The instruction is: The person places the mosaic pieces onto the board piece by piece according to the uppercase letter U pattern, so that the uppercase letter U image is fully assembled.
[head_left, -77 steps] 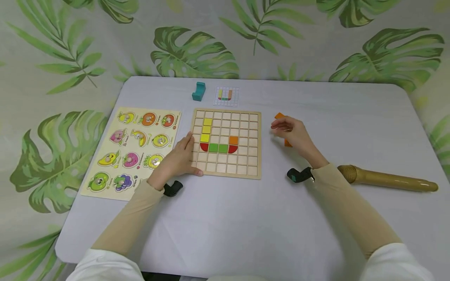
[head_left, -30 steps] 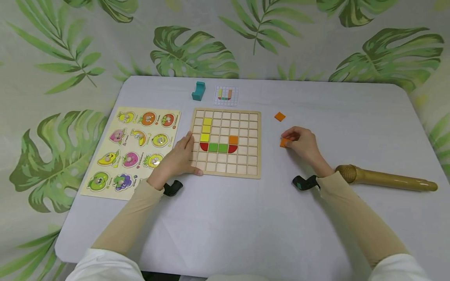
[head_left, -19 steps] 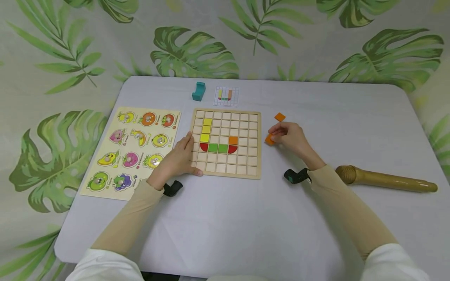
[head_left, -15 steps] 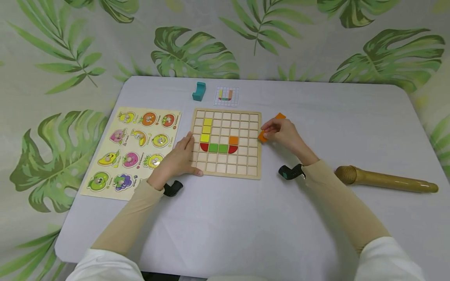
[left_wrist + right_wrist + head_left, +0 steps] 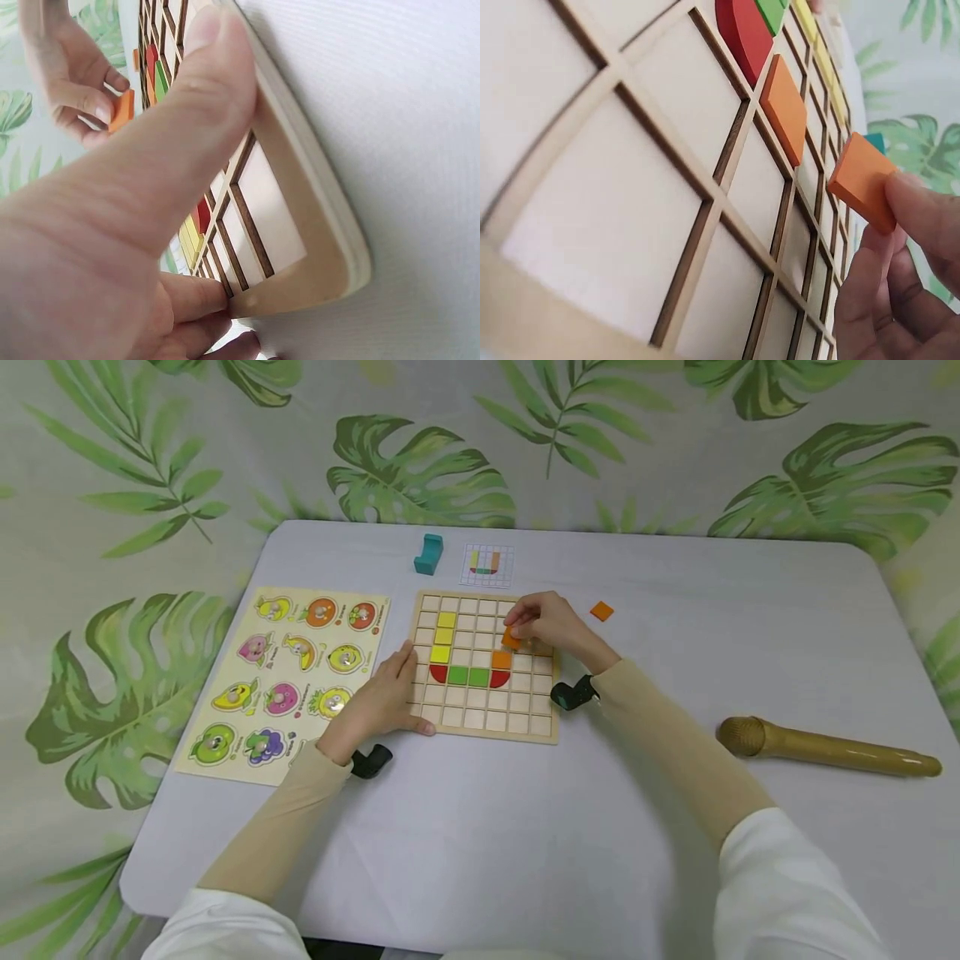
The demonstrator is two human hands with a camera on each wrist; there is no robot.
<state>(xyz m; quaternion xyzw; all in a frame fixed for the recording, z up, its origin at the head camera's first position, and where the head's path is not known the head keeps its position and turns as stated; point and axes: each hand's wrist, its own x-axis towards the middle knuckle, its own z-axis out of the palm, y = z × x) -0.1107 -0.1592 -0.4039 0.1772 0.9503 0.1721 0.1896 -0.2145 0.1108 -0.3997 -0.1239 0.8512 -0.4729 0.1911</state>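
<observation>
My right hand [image 5: 551, 622] pinches an orange square tile [image 5: 862, 180] between thumb and fingers, close over the wooden grid board [image 5: 480, 722]. Below it on the board, another orange tile [image 5: 502, 660] sits in a cell above a red rounded tile [image 5: 499, 678]. Two green tiles [image 5: 457, 675] lie in the same row, with a second red tile [image 5: 438, 673] at their left. Yellow tiles [image 5: 442, 654] form a column above that one. My left hand [image 5: 382, 697] rests along the board's left edge, thumb at the near rim and fingers straight.
One loose orange tile [image 5: 602, 611] lies right of the board. Behind the board are a small pattern card [image 5: 487, 578] and a teal block [image 5: 428, 555]. A fruit puzzle board [image 5: 225, 685] lies left; a brown microphone-shaped object [image 5: 832, 750] lies at the right.
My right hand passed over the loose orange tiles, picked up the nearer one and carried it left over the board. My left hand has stayed at the board's edge.
</observation>
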